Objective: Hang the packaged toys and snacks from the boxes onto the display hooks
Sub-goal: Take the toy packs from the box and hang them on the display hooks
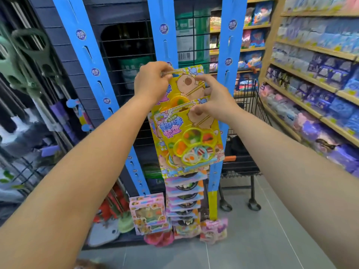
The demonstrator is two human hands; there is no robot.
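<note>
Yellow toy packs sit at the centre of the frame, against the middle blue display strip (pixel 155 16). The rear yellow toy pack (pixel 191 73) is higher. The front yellow toy pack (pixel 186 136) overlaps its lower half and its bottom edge meets a stack of hung packs (pixel 184 200). Open wire grid lies on both sides, and a shopping cart (pixel 246 105) stands right of centre. Both arms reach up and forward. The left hand (pixel 153 82) pinches the rear pack's top left corner. The right hand (pixel 215 100) pinches the front pack's top edge, thumb in front.

Yellow toy packs (pixel 186 133) with brown capybara print; blue strips (pixel 87 55), perhaps purple-dotted.
</note>
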